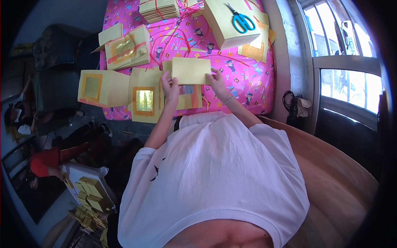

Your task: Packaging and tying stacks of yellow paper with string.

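- Eleven o'clock: the edge is cutting our paper stack (159, 11).
- Twelve: our packet (191, 71) is partly hiding a sheet (195, 100).
- Eight: the rim is cropping a co-worker's forearm (56, 232).

pale yellow paper rectangle (191, 71), held crosswise

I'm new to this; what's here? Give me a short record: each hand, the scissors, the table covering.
Left hand: holds the pale yellow paper piece at its left side
Right hand: fingers at the same piece's right edge
Scissors: blue-handled, lying on a large pale yellow block
Table covering: pink, with printed figures
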